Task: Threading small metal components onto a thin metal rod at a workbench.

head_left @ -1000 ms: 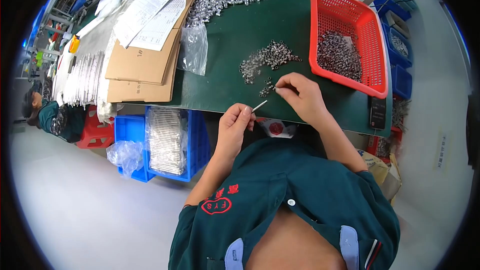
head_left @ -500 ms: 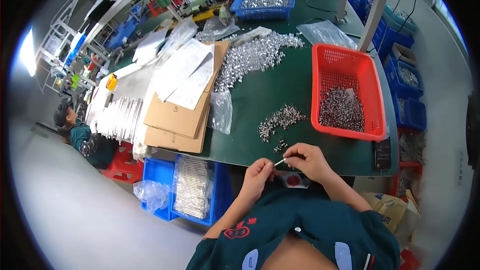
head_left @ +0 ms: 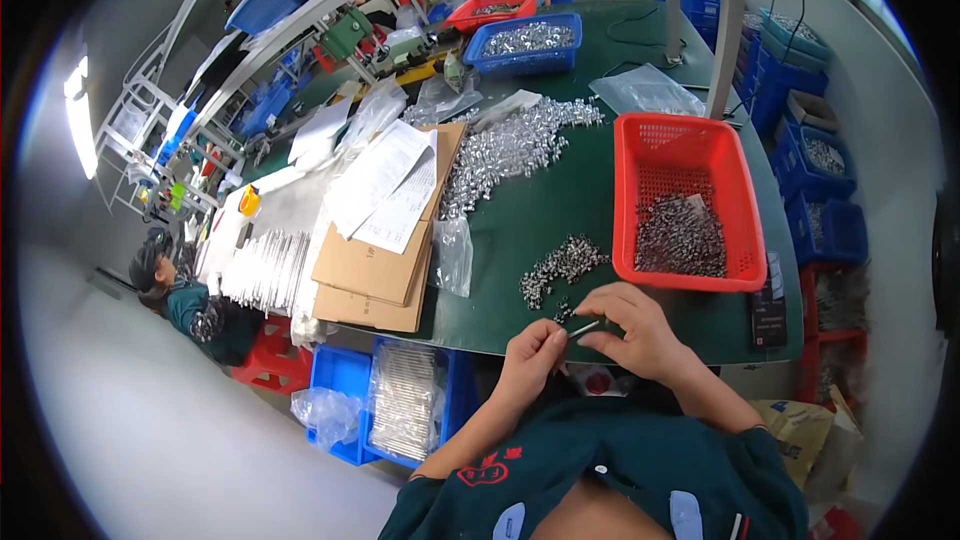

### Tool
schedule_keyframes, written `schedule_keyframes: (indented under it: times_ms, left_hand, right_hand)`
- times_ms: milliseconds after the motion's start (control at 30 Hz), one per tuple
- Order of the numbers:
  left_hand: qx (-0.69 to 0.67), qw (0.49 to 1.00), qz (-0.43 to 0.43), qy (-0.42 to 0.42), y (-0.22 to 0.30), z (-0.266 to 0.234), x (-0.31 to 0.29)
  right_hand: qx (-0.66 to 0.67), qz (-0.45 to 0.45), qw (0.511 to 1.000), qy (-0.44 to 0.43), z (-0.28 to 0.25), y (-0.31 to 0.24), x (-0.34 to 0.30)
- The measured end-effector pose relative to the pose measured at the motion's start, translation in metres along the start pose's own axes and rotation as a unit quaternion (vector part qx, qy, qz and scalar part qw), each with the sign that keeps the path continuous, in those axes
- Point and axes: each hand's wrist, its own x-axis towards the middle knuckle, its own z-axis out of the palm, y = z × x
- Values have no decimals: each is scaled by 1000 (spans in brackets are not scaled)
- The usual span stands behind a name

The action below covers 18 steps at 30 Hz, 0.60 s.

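Observation:
My left hand (head_left: 534,353) is closed in a pinch round a thin, pale metal rod (head_left: 584,329), whose free end points to the right. My right hand (head_left: 634,332) arches over that end, thumb and fingers apart, the fingertips close to a few loose small metal fittings (head_left: 564,309) at the table's near edge. Whether a tiny part sits at those fingertips is too small to tell. Just beyond lies a pile of the same fittings (head_left: 560,265). A red plastic basket (head_left: 740,190) to the right holds many more small dark metal parts.
The green table (head_left: 510,210) carries a heap of shiny metal parts (head_left: 510,155), cardboard with papers (head_left: 375,265) and a blue basket (head_left: 525,65). A bundle of rods lies in a blue bin (head_left: 450,410) below the edge. A person (head_left: 200,305) sits at the left.
My right hand has let go of the rod's end; its fingers have spread and moved toward the small fittings. The left hand keeps the rod. The whole view has shifted slightly.

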Motion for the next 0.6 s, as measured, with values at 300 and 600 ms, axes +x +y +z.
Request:
schedule_keyframes:
  times_ms: [300,600]
  left_hand:
    - [202,970,125,-45,57,41,94]
    - [116,992,37,-33,62,43,92]
  right_hand:
    - [-129,-80,987,54,-58,12,43]
    - [-251,73,962,78,-110,51,16]
